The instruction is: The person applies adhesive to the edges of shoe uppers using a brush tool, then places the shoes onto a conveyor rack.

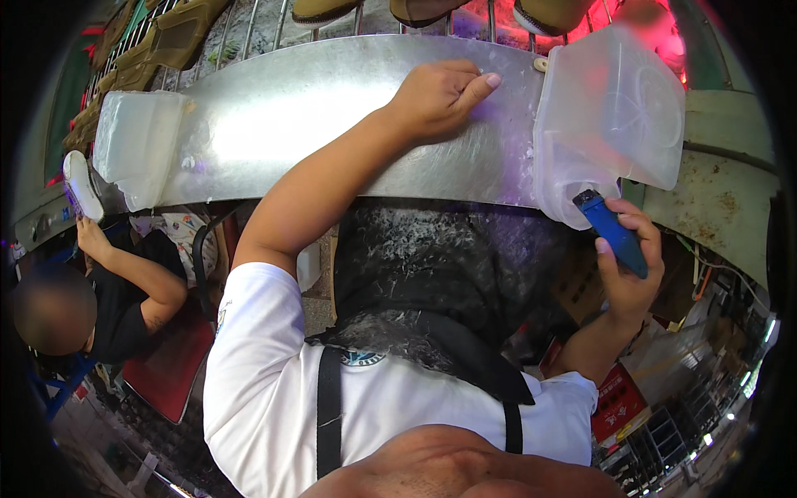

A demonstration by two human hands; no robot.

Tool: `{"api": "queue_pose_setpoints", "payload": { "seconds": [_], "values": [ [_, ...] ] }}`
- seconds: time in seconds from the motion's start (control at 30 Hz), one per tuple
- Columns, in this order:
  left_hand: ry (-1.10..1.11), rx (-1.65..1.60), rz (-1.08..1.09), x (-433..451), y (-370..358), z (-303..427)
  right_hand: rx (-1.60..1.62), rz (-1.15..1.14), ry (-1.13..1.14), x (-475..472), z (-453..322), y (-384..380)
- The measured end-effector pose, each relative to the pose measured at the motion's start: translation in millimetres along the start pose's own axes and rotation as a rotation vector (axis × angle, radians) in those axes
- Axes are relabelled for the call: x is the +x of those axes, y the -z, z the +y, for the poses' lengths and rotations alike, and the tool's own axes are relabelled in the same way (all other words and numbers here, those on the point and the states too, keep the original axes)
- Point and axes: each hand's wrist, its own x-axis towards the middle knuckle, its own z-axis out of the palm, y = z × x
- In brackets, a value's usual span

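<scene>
My left hand (443, 99) is curled into a loose fist above the metal work surface (274, 131), thumb sticking out; I see nothing in it. Toward the right, my right hand (636, 261) grips a short blue-handled brush (615, 234). Its dark, residue-caked tip is at the lower opening of a translucent plastic container (576, 131), which is fixed or set at the surface's right end. Whether the tip touches the contents is hard to tell. Whitish dried residue marks the container's edge and my black apron (411, 249).
Brown shoes (429, 11) stand on a metal-bar rack (249, 28) beyond the surface, near red light. Another translucent container (134, 143) is at the left end. At left, a seated co-worker's hand (93, 239) holds a white shoe sole (84, 187). A greenish panel (716, 205) lies right.
</scene>
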Motion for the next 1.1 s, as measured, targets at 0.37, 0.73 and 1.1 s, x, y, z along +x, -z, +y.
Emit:
{"api": "queue_pose_setpoints", "payload": {
  "seconds": [0.37,0.73,1.1],
  "values": [
    [0.108,0.021,-0.055,4.7,0.9,-3.1,0.168,0.014,-0.087,2.7,-4.1,1.1],
    [0.122,-0.046,-0.046,8.5,-12.5,-10.7,0.110,0.141,-0.011,2.8,5.0,17.4],
    [0.198,0.004,-0.038,5.4,-3.6,-2.3,-0.010,-0.108,0.034,3.4,1.6,8.0]
  ]
}}
